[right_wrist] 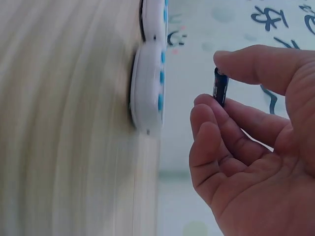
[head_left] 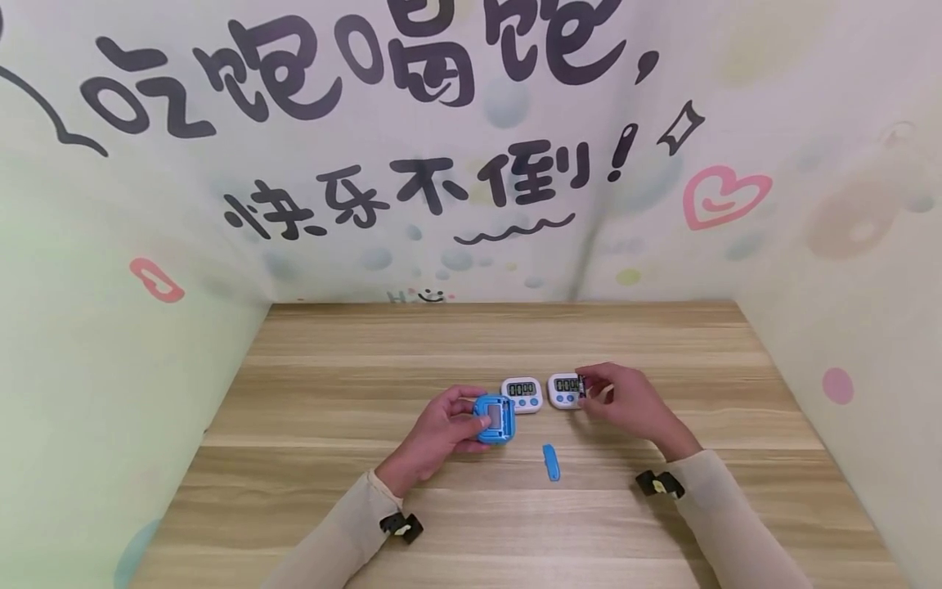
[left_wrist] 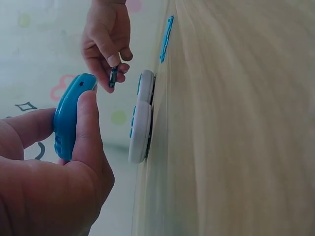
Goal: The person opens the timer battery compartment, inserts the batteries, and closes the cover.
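Observation:
My left hand [head_left: 443, 427] grips a blue digital timer [head_left: 482, 432] between thumb and fingers, its back turned up and its battery slot uncovered. The left wrist view shows that timer [left_wrist: 71, 118] edge-on, held above the table. Between thumb and fingertip, my right hand [head_left: 625, 399] pinches a small dark battery [right_wrist: 220, 87] by its two ends. Under the right hand in the head view, a white timer [head_left: 561, 402] with blue buttons is partly overlapped by the battery. Another white timer [head_left: 523, 391] sits left of it, its corner hidden behind the blue one.
A narrow blue battery cover [head_left: 551, 463] lies on the wooden table [head_left: 353, 352], nearer to me than the timers. Behind the table rises a wall [head_left: 471, 270] with printed writing, and side walls flank it. Both wrists wear black straps [head_left: 401, 528].

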